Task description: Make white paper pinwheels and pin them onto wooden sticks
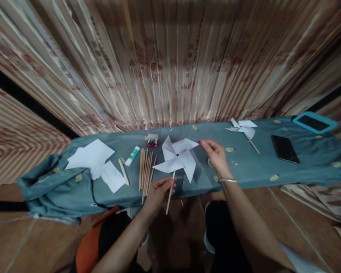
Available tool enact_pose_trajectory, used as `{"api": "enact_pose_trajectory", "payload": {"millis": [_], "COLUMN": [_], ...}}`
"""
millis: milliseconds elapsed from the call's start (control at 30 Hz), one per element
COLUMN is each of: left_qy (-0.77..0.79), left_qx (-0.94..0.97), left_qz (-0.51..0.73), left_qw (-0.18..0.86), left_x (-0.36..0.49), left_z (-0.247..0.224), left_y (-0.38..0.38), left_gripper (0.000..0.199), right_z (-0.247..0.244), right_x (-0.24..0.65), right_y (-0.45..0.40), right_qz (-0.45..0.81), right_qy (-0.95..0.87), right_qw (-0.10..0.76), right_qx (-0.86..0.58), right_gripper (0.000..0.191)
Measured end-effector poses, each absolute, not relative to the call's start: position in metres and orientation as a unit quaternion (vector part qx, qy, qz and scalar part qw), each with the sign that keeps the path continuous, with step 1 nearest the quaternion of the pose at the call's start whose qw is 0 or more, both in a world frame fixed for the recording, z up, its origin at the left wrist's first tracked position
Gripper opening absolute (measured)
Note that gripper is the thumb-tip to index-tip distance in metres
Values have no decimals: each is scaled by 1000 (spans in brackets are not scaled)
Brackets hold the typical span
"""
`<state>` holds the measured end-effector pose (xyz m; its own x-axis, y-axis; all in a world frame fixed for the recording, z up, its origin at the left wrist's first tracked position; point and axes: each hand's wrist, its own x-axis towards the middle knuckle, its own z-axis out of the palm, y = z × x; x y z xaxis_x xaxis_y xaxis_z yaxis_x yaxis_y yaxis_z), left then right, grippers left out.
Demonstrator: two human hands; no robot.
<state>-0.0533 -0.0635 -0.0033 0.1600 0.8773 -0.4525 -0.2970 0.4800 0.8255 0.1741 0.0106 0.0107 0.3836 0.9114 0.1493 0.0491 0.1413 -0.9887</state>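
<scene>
Left grip (159, 189) pinching stick of paper pinwheel (177, 159), right grip (214, 153) spread, fingertips touching a blade, loose sticks (146, 168) just left of left grip

Dim, warm indoor light; soft blur throughout, strong wide-angle bending at edges.
</scene>
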Motion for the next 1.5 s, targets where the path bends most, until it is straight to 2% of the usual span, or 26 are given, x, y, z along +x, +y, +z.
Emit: {"api": "enact_pose_trajectory", "payload": {"millis": [100,467,733,933,1067,1200,1500], "left_qy": [480,487,477,463,461,470,489], "left_qx": [280,264,289,301,331,344,356], "left_qz": [420,434,443,437,432,430,409], "left_qw": [718,711,702,710,701,690,683], "left_x": [-47,-28,-21,-18,-16,-15,-15], "left_z": [2,-14,-21,-20,-22,-22,-23], "left_y": [-42,-19,-13,-11,-13,-14,-18], "left_gripper": [48,46,40,39,32,29,35], "right_z": [-3,-19,-17,-17,-20,-22,-23], "right_x": [172,164,157,134,122,121,128], "right_y": [9,4,5,1,1,3,8], "right_qz": [380,509,573,632,627,627,592], "right_qy": [-386,-389,-354,-343,-293,-272,-276], "right_qw": [645,557,548,516,539,554,579], "right_qx": [-539,-528,-497,-465,-480,-476,-488], "right_gripper": [41,42,51,37,29,29,28]}}
